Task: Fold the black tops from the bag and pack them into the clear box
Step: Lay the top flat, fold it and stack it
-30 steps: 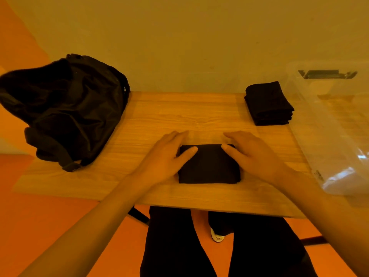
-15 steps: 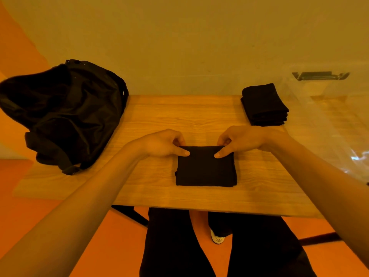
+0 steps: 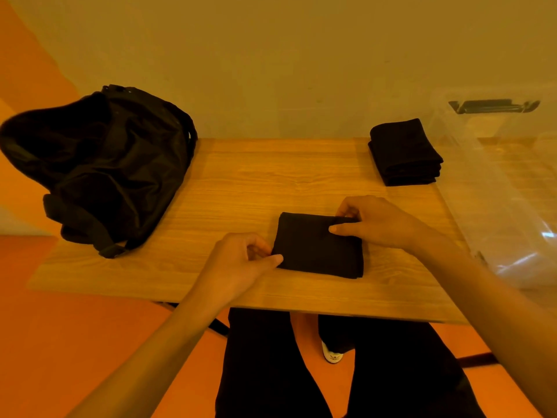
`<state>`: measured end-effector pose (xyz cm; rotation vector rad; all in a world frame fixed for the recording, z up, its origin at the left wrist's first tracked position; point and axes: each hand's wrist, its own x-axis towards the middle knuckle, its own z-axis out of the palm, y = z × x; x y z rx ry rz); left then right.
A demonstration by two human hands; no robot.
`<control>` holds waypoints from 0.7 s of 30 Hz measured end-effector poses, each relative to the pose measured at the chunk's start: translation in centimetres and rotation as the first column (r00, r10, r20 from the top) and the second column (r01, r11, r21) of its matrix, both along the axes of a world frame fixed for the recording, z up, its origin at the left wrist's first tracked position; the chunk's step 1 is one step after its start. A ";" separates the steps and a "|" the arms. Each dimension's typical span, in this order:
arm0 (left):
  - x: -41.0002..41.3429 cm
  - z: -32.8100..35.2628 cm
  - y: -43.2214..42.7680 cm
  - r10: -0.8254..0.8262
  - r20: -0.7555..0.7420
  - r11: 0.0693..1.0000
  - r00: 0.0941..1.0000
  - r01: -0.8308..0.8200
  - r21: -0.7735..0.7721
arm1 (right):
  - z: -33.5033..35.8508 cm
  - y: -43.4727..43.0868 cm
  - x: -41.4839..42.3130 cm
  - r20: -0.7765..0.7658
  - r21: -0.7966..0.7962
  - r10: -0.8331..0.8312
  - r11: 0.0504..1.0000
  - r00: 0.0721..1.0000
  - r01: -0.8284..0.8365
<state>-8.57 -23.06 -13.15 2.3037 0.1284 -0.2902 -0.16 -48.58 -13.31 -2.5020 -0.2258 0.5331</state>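
Both hands have shifted: left hand (image 3: 241, 263) and right hand (image 3: 370, 221) now pinch the small folded black top (image 3: 316, 245) with their fingers, ready for the clear plastic box (image 3: 512, 206), still empty.

On the bench (image 3: 241, 182) before me the bag (image 3: 99, 173) lies at the far left, the folded top (image 3: 316, 245) sits near the front edge between my hands, the stack of tops (image 3: 405, 152) lies behind it to the right, just beside the box (image 3: 512, 191).

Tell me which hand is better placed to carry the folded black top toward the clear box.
Probably the right hand: it already pinches the small folded black top at its far right corner, on the side nearest the clear plastic box. The left hand holds the opposite edge.
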 end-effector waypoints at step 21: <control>0.5 -1.3 -0.9 0.101 -0.039 0.941 0.994 -0.108 -0.320 | -0.2 0.3 -0.7 0.040 0.028 -0.033 0.999 0.999 0.031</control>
